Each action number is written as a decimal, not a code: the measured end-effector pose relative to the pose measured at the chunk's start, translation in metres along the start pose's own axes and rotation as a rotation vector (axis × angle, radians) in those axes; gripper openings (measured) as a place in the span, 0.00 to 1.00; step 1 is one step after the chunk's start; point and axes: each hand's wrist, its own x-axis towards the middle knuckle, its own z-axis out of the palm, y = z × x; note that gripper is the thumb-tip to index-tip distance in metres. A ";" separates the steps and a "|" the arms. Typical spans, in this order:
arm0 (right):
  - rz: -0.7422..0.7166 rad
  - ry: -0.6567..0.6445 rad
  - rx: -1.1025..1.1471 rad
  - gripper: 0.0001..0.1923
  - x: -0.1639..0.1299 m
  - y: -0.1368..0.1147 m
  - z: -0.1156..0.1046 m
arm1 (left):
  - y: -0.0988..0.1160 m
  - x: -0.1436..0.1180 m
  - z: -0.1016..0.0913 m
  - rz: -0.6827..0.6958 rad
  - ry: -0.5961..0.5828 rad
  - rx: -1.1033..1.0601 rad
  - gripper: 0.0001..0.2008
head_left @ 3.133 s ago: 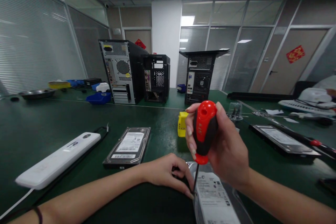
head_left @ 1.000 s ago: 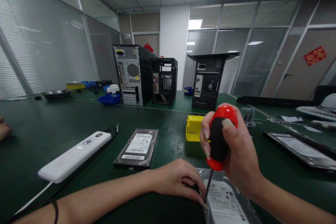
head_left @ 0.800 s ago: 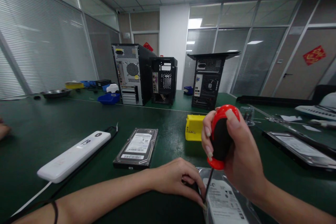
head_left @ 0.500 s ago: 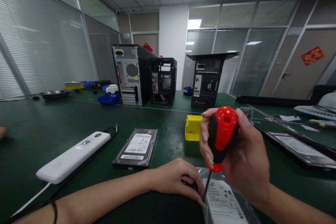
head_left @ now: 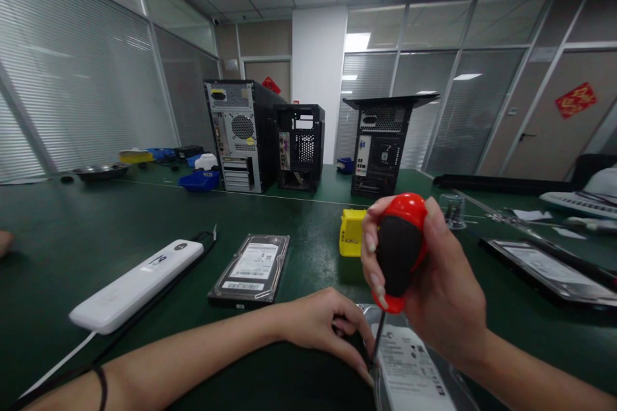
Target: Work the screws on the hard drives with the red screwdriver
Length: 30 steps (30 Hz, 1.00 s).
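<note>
Head view shows the hard drive (head_left: pixel 409 369) lying flat on the desk (head_left: pixel 72 244) at the near edge, where the right hand (head_left: pixel 434 295) clenches the screwdriver (head_left: pixel 398 253) upright, and the left hand (head_left: pixel 321 324) presses its fingers (head_left: pixel 354 366) beside the tip. I judge it best to keep the shaft vertical with firm downward pressure while the left hand holds the drive from sliding. The drive's white label carries print too blurred to read.

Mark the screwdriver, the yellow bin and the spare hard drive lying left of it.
screwdriver (head_left: pixel 399 257), head view, black grip of the handle
yellow bin (head_left: pixel 351 234), head view, front wall
spare hard drive (head_left: pixel 250 266), head view, white label
</note>
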 end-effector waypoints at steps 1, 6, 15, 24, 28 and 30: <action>0.001 -0.012 0.004 0.19 -0.001 0.001 0.000 | 0.000 0.000 0.000 -0.006 0.002 -0.007 0.13; -0.055 -0.014 0.030 0.14 -0.005 0.006 -0.001 | -0.001 -0.001 0.001 -0.053 0.015 -0.046 0.15; -0.012 -0.019 0.020 0.16 -0.004 0.003 0.001 | 0.000 0.000 0.001 -0.098 0.019 -0.080 0.15; -0.026 -0.054 -0.029 0.12 -0.002 0.012 0.001 | -0.004 -0.001 0.002 -0.102 0.029 -0.094 0.20; -0.033 -0.059 -0.034 0.10 -0.002 0.012 0.001 | -0.005 -0.001 0.001 -0.037 0.010 -0.075 0.18; -0.015 -0.063 -0.014 0.11 -0.002 0.009 0.000 | -0.005 -0.001 0.001 -0.047 0.008 -0.085 0.19</action>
